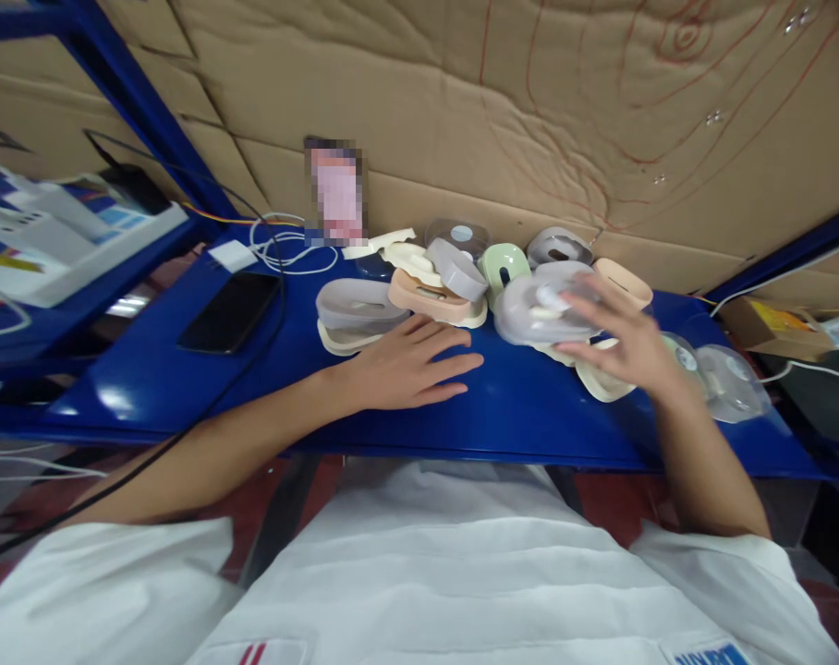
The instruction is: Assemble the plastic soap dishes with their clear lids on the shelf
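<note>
Several small oval plastic soap boxes lie in a cluster along the back of the blue table. My left hand point(416, 365) rests palm down with its fingers spread, just in front of a peach box point(430, 297) and a grey box point(360, 303) on a cream base. A pale grey box with a clear lid point(541, 305) is between the fingers and thumb of my right hand point(617, 337), which grips its right end. Behind that box are a green piece point(506, 268), a darker grey piece point(559, 247) and a peach piece point(624, 282). Below my right hand lies a cream piece point(603, 379).
Clear lids point(731, 383) lie at the table's right end. To the left are a black phone point(231, 314), a white charger point(232, 256) and its cable. A blurred-out pink screen point(337, 189) leans on the cardboard backing. A black cable crosses over my left forearm.
</note>
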`<control>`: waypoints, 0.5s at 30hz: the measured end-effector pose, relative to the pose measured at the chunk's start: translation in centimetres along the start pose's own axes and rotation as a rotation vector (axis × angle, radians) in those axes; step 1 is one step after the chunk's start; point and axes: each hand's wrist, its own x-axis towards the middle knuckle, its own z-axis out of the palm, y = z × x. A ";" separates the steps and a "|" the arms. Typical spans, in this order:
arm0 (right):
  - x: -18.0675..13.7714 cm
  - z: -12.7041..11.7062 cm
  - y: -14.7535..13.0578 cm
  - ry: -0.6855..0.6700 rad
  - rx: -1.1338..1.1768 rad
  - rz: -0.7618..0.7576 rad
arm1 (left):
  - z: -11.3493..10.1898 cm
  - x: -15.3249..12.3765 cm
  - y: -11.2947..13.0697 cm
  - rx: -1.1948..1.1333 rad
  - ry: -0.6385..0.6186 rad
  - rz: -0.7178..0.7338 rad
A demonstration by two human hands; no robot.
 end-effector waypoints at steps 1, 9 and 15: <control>-0.6 -1.4 2.2 0.088 -0.064 0.076 | 0.1 0.1 0.0 0.010 -0.012 -0.003; -4.4 -5.0 20.1 0.283 -0.661 1.180 | 1.5 0.1 1.2 -0.006 -0.136 0.010; -6.3 -5.8 19.1 0.154 -0.671 1.221 | 1.8 -0.1 0.9 -0.014 -0.186 0.007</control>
